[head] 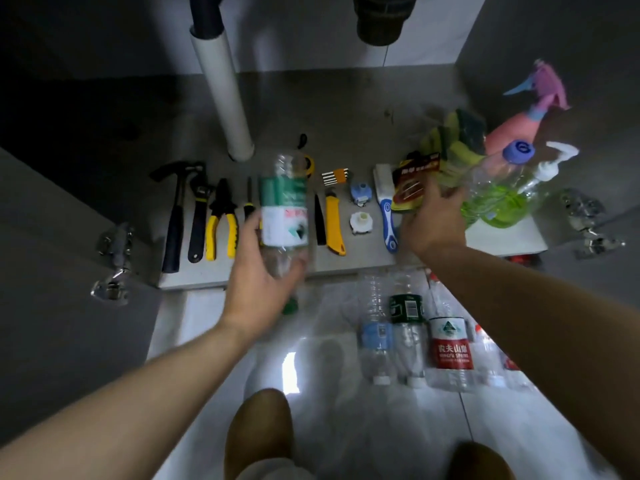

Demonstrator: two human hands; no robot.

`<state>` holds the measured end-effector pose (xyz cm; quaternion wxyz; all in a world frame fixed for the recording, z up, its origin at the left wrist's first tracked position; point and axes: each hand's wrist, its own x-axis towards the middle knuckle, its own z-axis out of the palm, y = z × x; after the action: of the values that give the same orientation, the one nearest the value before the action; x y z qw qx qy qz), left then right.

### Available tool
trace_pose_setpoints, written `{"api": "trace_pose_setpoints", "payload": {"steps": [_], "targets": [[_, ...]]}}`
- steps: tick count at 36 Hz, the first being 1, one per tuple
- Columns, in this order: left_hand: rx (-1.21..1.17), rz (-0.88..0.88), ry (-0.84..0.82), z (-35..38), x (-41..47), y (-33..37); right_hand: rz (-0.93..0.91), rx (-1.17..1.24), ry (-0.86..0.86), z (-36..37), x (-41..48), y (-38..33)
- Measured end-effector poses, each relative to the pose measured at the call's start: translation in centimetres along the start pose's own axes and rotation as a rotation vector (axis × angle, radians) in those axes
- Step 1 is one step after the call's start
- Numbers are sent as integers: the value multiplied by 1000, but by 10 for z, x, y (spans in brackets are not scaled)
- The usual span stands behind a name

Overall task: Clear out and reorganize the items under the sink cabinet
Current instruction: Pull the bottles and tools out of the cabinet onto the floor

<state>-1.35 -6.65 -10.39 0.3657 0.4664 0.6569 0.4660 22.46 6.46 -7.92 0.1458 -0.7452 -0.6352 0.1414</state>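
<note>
The empty water bottle point(284, 216) with a green-and-white label is in the air over the front edge of the cabinet floor point(346, 126), in front of the tool row. Its long axis runs away from the person: the clear base points into the cabinet and the green cap point(290, 306) points back toward the person. The left hand point(263, 282) grips it near the neck end, fingers curled round the clear plastic.

The right hand point(433, 223) reaches in further right, its fingers holding a red-and-black packet point(414, 188) by the lower edge; the picture is blurred there.

Tools lie side by side on the cabinet floor, handles toward the person — hammer point(175, 220), adjustable wrench point(197, 220), yellow pliers point(221, 220), screwdriver point(248, 202), yellow utility knife point(334, 223) and scrub brush point(384, 206). Hex keys point(334, 176) lie behind the knife. A white drain pipe point(225, 98) rises behind the tools.

On the right are sponges point(453, 143), a pink spray bottle point(512, 133) and a clear bottle of green liquid point(495, 188).

On the tiled floor point(214, 341), empty bottles lie in a row — blue-label bottle point(375, 336), dark-green-label bottle point(407, 308), red-label bottle point(450, 348).
</note>
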Motion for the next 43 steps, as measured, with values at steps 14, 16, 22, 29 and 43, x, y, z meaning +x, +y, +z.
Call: {"api": "trace_pose_setpoints", "payload": {"steps": [14,16,22,29,43], "targets": [[316,-179,-482,51,-81,-57,-20,172,-43,4,29,1],[329,-195,-515,57,-85,-63,-19,207,-25,-2,26,5],[339,-215,-573,77,-89,-68,-131,221,28,-33,5,24],[341,-374,-514,90,-93,-75,-202,355,26,-72,-49,61],[253,-521,-491,117,-59,-61,463,592,-418,-14,-105,142]]}}
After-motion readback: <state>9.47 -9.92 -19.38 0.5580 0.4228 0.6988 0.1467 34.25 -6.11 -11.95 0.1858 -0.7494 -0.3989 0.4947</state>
